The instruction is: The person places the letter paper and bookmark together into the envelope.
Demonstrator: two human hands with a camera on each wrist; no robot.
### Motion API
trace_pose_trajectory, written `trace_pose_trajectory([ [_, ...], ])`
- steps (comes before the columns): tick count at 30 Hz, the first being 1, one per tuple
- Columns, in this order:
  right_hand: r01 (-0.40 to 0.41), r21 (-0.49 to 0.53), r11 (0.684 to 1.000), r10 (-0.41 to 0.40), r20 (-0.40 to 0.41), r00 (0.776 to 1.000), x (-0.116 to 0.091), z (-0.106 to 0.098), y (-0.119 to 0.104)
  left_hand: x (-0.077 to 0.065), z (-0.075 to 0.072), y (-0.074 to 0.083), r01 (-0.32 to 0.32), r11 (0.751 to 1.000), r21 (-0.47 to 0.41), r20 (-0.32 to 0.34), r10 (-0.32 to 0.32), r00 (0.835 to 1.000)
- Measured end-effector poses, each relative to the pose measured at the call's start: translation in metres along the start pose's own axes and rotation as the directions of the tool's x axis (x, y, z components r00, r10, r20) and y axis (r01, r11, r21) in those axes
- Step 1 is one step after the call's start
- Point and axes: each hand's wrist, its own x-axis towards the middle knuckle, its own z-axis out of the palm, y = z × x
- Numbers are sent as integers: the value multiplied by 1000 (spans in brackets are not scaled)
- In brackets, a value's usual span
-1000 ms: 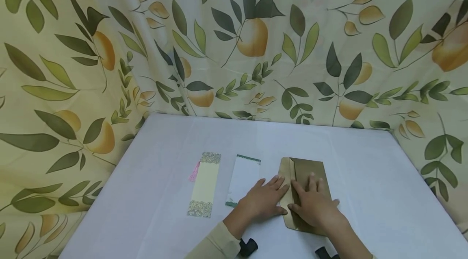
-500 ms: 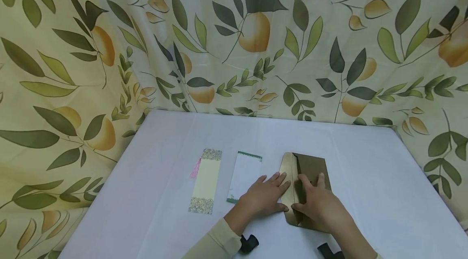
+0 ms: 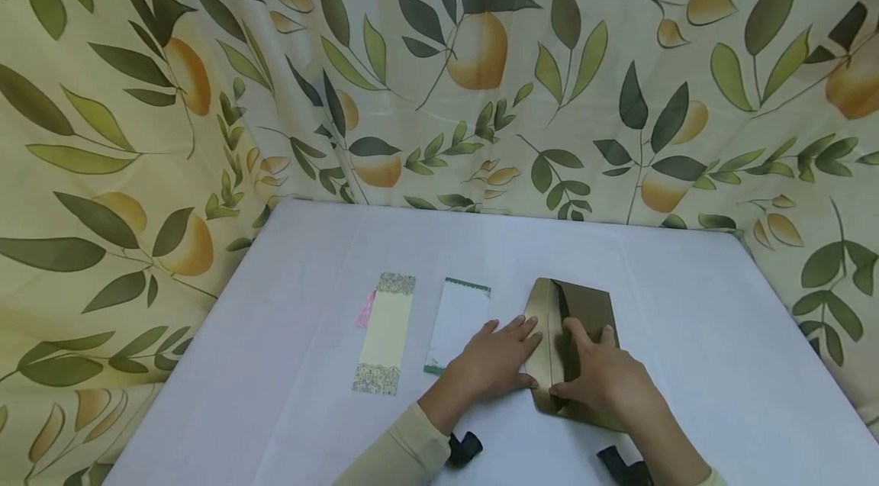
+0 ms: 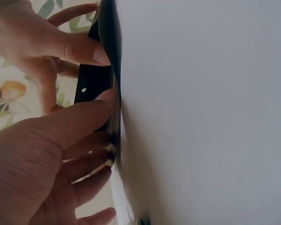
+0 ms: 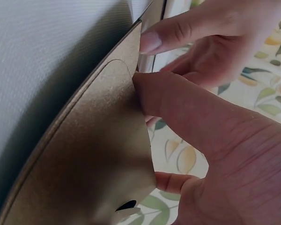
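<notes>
A gold-brown paper envelope [image 3: 596, 307] lies on the table with its flap [image 3: 539, 314] folded out to the left. My left hand [image 3: 496, 360] rests on this flap with fingers spread and fairly straight. With thumb and forefinger bent, my right hand [image 3: 607, 379] pinches the front panel at the envelope's mouth, and a dark gap shows there. In the right wrist view the panel of the envelope [image 5: 84, 154] bows outward between thumb and finger. A small hole shows in the envelope [image 4: 91, 77] in the left wrist view.
A cream bookmark [image 3: 386, 333] with patterned ends and a pink tassel [image 3: 367, 310] lies on the left. Between it and the envelope is a white card [image 3: 458, 318] with green edges, partly behind my left hand. A leaf-and-fruit curtain [image 3: 439, 143] hangs behind the white table [image 3: 288, 364].
My right hand has gone from fingers laid out on the envelope to pinching its front panel, and the mouth gapes wider. The left hand stays on the flap. The head view has tilted slightly.
</notes>
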Motion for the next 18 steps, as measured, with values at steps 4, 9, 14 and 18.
trace_pose_trajectory([
  [4, -8, -8, 1000, 8, -4, 1000, 0, -1, -1, 1, -5, -3, -25, 999, 28, -51, 26, 998],
  [9, -22, -16, 1000, 22, -2, 1000, -1, -3, -4, 2, -10, -9, -66, 998, 11, -138, 67, 988],
  [14, -31, -16, 999, 31, -6, 1000, 0, -3, -6, 2, -16, -26, -64, 994, -92, -176, 47, 983],
  [18, -40, -9, 999, 40, -7, 999, 1, -2, -7, -3, -20, -52, -2, 980, -197, -161, -31, 986],
])
